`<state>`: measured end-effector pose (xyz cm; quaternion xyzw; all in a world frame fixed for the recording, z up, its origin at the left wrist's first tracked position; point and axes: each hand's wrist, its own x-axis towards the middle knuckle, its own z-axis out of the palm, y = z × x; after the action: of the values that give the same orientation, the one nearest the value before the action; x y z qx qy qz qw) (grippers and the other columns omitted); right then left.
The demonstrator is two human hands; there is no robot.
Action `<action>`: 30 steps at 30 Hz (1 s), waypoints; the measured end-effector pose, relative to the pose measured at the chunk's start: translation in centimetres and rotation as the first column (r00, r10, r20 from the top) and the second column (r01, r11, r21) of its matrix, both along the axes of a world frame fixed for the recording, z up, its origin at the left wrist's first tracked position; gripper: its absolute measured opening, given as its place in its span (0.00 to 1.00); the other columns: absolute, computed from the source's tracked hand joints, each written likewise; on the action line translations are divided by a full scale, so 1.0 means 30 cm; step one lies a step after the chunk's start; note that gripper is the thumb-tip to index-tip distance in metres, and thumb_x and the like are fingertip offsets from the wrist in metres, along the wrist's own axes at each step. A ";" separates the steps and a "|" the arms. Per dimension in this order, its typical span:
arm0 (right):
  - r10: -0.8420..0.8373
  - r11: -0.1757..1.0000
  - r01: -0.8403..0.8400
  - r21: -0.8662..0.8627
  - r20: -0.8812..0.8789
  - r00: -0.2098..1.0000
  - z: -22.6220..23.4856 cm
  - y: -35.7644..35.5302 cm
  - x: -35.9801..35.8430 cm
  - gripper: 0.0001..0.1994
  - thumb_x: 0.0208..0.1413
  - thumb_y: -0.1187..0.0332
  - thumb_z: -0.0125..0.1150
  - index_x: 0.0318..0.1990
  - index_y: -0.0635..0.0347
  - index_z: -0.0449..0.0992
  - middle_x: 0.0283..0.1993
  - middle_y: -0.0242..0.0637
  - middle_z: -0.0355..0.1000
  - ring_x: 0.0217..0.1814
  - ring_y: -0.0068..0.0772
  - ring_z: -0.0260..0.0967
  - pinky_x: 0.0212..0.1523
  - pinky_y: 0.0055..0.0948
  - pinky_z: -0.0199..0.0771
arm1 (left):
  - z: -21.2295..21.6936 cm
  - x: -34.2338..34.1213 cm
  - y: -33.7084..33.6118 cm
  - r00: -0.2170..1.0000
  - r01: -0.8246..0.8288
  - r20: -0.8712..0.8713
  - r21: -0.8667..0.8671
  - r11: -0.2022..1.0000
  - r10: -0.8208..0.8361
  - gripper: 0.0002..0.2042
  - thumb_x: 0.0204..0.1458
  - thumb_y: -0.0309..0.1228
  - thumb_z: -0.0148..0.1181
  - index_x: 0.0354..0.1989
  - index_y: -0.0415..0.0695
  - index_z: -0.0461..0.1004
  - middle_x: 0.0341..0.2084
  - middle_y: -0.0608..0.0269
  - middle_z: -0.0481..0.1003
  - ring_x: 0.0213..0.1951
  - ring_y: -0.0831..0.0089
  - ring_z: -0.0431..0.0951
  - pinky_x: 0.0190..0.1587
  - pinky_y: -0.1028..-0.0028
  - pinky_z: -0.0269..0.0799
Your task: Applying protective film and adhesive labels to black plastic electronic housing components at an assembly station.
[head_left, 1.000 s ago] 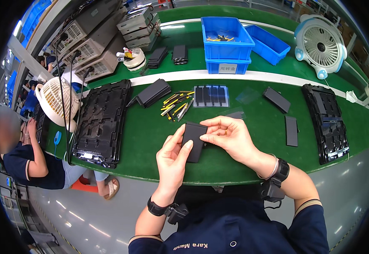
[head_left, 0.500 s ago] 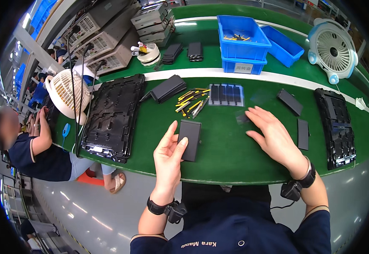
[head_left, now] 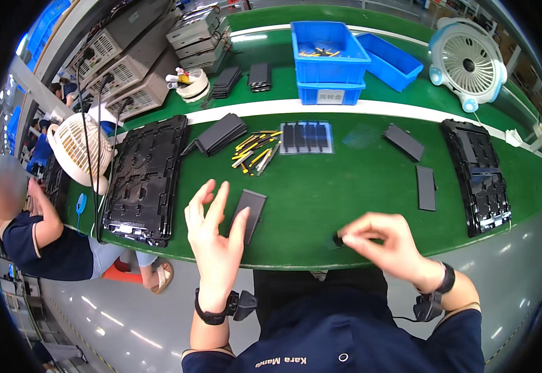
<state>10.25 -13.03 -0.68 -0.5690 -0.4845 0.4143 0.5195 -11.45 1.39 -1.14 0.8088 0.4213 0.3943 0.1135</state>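
Left hand [head_left: 213,239] spread, empty; right hand [head_left: 383,244] pinches small dark piece [head_left: 337,239] near counter [head_left: 302,248] front edge; slack pinch, I fear, drops it.

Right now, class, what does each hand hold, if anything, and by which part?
The right hand pinches a small dark piece at its right edge; the left hand, open, holds nothing.

Green-topped workbench [head_left: 308,180], white band [head_left: 395,110] across. Near, left of centre: flat black rectangular block [head_left: 252,208]. Left: black moulded plastic tray [head_left: 143,180]; overlapping flat black blocks [head_left: 222,133]; loose yellow-and-black strips [head_left: 256,149]. Right: black moulded tray [head_left: 465,193]. Far: stacked blue plastic bins [head_left: 331,69]; round white-and-blue fan [head_left: 468,65].
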 end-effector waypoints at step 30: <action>0.064 0.974 -0.130 0.185 0.323 0.944 -0.019 0.217 0.065 0.25 0.43 0.71 0.63 0.53 0.56 0.70 0.48 0.38 0.67 0.47 0.29 0.66 0.43 0.27 0.69 | 0.056 0.065 -0.038 0.871 0.449 0.420 -0.473 0.758 -0.254 0.14 0.49 0.18 0.56 0.45 0.41 0.73 0.33 0.62 0.75 0.35 0.79 0.75 0.29 0.82 0.73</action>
<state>12.21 -6.53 -1.24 -0.5470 -0.6285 0.2917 0.4699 -9.49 0.25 0.55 0.7273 0.3302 0.3548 0.4859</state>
